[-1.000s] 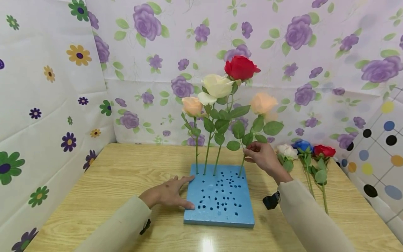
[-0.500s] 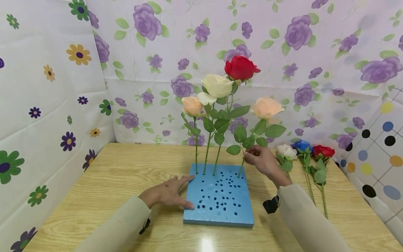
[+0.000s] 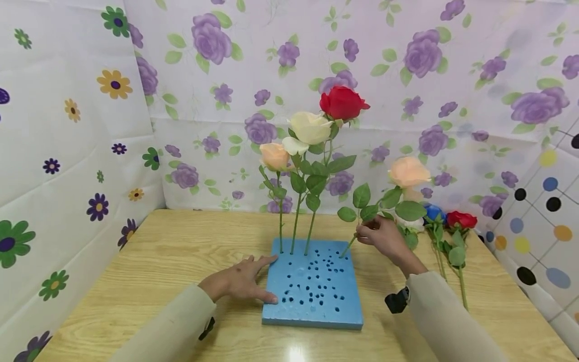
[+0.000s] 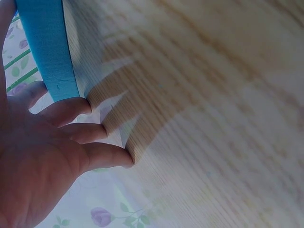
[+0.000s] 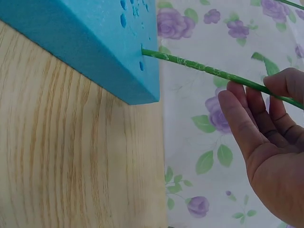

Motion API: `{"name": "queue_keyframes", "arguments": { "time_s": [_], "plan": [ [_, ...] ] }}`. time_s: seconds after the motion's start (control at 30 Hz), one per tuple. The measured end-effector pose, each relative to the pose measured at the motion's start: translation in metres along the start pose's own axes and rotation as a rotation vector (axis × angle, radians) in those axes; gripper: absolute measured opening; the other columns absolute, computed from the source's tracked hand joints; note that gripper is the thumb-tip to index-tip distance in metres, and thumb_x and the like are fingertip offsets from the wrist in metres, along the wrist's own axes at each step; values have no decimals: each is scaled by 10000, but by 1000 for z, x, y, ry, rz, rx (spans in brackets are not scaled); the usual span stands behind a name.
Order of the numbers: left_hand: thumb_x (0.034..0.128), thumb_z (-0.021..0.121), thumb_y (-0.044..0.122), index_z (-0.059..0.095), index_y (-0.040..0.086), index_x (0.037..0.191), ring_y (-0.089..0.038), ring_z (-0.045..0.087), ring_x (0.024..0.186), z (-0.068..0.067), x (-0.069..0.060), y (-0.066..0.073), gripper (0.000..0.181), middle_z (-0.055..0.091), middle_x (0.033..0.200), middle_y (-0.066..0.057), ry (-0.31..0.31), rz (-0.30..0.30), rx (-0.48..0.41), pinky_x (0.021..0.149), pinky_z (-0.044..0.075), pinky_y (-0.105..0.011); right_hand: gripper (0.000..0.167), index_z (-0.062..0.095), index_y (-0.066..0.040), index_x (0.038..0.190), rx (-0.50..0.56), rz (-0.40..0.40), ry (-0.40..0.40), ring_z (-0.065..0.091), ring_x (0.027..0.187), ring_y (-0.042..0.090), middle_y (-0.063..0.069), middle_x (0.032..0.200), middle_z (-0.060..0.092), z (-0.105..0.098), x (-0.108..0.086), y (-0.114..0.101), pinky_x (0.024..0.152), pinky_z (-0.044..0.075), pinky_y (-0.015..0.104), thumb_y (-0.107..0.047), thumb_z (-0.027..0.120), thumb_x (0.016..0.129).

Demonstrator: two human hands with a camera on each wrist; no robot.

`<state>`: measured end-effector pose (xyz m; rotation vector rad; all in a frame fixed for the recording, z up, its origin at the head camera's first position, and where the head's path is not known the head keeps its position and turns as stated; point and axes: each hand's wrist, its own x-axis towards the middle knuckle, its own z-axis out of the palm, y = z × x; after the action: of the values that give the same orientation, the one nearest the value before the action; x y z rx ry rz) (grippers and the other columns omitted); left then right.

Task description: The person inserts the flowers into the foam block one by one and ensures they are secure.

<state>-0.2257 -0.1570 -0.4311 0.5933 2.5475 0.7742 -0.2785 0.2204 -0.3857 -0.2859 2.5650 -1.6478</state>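
Observation:
A blue foam board (image 3: pixel 312 314) dotted with holes lies on the table. My right hand (image 3: pixel 384 240) pinches the green stem of a peach rose (image 3: pixel 409 172), which leans to the right. In the right wrist view that stem (image 5: pixel 190 63) runs into a hole near the board's corner. My left hand (image 3: pixel 239 279) rests against the board's left side with fingers spread, thumb and index finger touching its edge. Along the back of the board stand another peach rose (image 3: pixel 274 156), a cream rose (image 3: pixel 310 127) and a red rose (image 3: pixel 344 103).
To the right on the wooden table (image 3: pixel 149 281) lie a blue rose (image 3: pixel 434 213), a second red rose (image 3: pixel 461 219) and a white rose partly hidden behind my right hand. Flower-printed cloth (image 3: pixel 217 166) hangs behind and at the left.
The peach rose in my right hand has tilted further right, its bloom now lower. My right hand has shifted slightly right with the stem. The left hand stays against the board.

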Motion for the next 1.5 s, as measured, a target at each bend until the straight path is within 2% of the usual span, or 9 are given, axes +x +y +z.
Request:
{"name": "queue_keyframes", "arguments": {
  "time_s": [0.23, 0.53, 0.73, 1.0, 1.2, 1.5],
  "plan": [
    [757, 781, 636, 239, 303, 1599, -478, 101, 1479, 1, 1, -2, 1055, 267, 1617, -138, 9, 2, 10, 1085, 196, -736, 334, 533, 83, 1211, 28, 6, 2, 642, 1078, 405, 232, 1127, 611, -1, 0, 3, 863, 572, 328, -195, 570, 1029],
    [756, 777, 643, 239, 300, 1600, -475, 95, 1481, -1, 2, -1, 1058, 263, 1620, -132, 1, 2, 17, 1085, 200, -735, 376, 531, 92, 1226, 34, 46, -28, 638, 1097, 383, 210, 1116, 629, -8, -9, 9, 935, 537, 441, -228, 577, 1034],
    [750, 775, 651, 239, 305, 1599, -472, 90, 1482, -1, 2, -1, 1062, 259, 1623, -117, -5, 3, 16, 1091, 194, -731, 442, 535, 103, 1275, 0, 76, -71, 614, 1134, 402, 209, 1149, 643, -23, -20, 16, 937, 539, 429, -263, 585, 1033],
    [751, 786, 634, 240, 285, 1601, -485, 102, 1477, -1, 2, 1, 1068, 269, 1618, -130, -2, 6, 12, 1079, 204, -740, 514, 478, 140, 1348, -41, 84, -53, 642, 1127, 350, 279, 1233, 612, -44, -31, 25, 944, 533, 416, -262, 566, 1042],
    [774, 779, 617, 233, 280, 1603, -487, 103, 1476, -3, 1, 1, 1048, 267, 1614, -152, -7, 11, 4, 1078, 225, -733, 497, 471, 170, 1342, -56, 88, -63, 634, 1108, 400, 304, 1204, 612, -56, -36, 36, 914, 549, 430, -217, 562, 1043],
    [781, 775, 614, 234, 273, 1603, -498, 112, 1471, -2, 2, 0, 1041, 266, 1614, -159, -9, 21, 4, 1074, 228, -736, 501, 441, 183, 1373, -71, 169, -53, 646, 1111, 374, 307, 1242, 609, -74, -52, 54, 905, 553, 408, -183, 548, 1048]
  ]
}}
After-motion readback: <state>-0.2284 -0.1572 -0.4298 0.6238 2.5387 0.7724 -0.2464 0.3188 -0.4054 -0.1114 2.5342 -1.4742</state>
